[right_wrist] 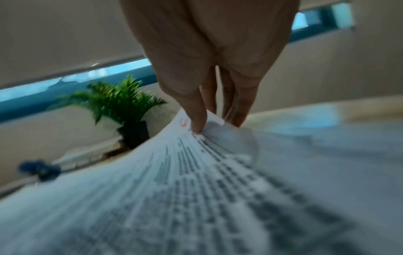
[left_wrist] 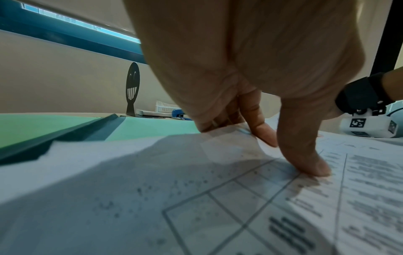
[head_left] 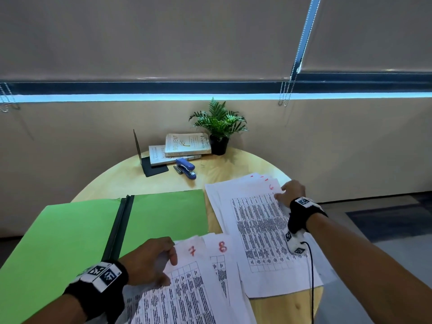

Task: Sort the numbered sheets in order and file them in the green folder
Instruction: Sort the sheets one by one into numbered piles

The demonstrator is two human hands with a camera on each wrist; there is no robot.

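My right hand's fingers (right_wrist: 199, 120) pinch the far corner of the white printed sheet marked 6 (head_left: 257, 220) at 2 o'clock on the round wooden worktop (head_left: 140, 181). My left hand (head_left: 149, 260) pinches sheet 7 (head_left: 187, 284) at 6 o'clock, beside the open green folder (head_left: 70, 230).

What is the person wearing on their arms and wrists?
Both forearms are bare, with no sleeves in view. Each wrist carries a black strap: the left wrist band bears white tags printed with black square codes, and the right wrist band holds a small white camera block with similar codes and a thin black cable trailing down.
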